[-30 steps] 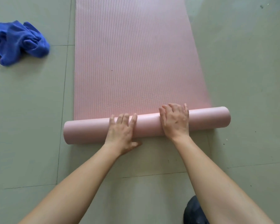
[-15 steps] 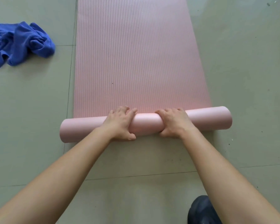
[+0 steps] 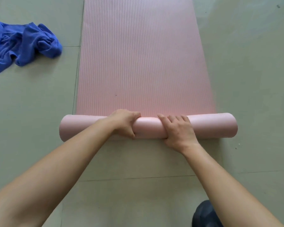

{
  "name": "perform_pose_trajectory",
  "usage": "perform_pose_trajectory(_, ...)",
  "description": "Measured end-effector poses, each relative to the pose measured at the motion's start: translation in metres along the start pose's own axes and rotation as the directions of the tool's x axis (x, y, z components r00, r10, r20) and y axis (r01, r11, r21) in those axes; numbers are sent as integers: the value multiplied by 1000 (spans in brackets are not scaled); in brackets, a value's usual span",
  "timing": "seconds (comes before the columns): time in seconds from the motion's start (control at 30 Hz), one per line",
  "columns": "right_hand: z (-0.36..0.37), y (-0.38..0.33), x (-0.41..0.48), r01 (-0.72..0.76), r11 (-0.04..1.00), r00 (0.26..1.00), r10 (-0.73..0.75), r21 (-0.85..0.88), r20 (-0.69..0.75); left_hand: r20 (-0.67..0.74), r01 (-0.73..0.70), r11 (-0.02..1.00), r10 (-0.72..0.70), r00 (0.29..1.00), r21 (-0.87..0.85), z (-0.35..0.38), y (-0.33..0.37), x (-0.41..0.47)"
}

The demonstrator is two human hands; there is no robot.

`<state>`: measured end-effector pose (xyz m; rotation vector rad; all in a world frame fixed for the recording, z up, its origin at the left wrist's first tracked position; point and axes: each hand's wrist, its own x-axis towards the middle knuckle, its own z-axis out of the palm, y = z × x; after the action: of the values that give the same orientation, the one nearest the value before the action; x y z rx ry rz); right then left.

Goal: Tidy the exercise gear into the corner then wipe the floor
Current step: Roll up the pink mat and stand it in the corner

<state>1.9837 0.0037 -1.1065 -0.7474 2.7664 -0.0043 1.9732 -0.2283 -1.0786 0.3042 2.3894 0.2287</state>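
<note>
A pink ribbed yoga mat [image 3: 143,59] lies flat on the floor and runs away from me. Its near end is wound into a thick roll [image 3: 211,126] lying crosswise. My left hand [image 3: 123,123] grips the roll left of its middle, fingers curled over the far top and thumb on the near side. My right hand [image 3: 179,131] holds the roll just right of the middle, fingers laid over the top and thumb tucked against the near side. Both forearms reach in from the bottom of the view.
A crumpled blue cloth [image 3: 23,45] lies on the grey-green tiled floor [image 3: 252,79] to the left of the mat. A dark shoe tip [image 3: 205,215] shows at the bottom right, near my right forearm.
The roll has turned forward over the flat mat and grown a little thicker. Both hands shifted their hold: the left curled further over the top, the right slid back towards the near side.
</note>
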Motion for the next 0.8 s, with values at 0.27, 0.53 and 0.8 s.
perform_pose_trajectory(0.27, -33, 24, 45, -158, 986, 987, 157, 45, 36, -534, -14, 983, 112, 838, 183, 16, 4, -6)
perform_pose_trajectory(0.53, -16, 15, 36, -87, 989, 995, 91, 118, -33, -350, 197, 953, -107, 931, 231, 15, 16, 24)
perform_pose_trajectory(0.8, -64, 27, 44, -36, 997, 988, 25, 71, 153, -283, 47, 994, -17, 959, 99, -39, 7, 5)
